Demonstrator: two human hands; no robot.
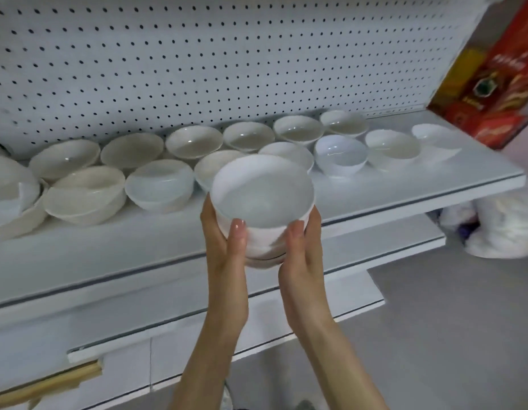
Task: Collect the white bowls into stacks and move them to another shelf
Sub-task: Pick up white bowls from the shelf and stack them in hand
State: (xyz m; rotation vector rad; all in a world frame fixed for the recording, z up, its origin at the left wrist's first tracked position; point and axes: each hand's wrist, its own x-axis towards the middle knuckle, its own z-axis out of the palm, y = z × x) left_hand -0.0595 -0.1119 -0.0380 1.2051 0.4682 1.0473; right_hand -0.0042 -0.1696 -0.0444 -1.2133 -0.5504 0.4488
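The long white metal shelf (404, 187) bears two rows of loose white ceramic bowls (159, 184). Before its front edge, a stack of white bowls (261, 202) sits between left hand (227, 255) and right hand (301, 261), fingers clamped round its sides. The slick glaze could let the stack slip, or it might clip the front row.

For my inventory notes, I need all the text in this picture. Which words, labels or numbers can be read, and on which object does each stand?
Red box: pale and gold print, too blurred to read.
White bowls, held stack, shelf, pegboard: no text visible.
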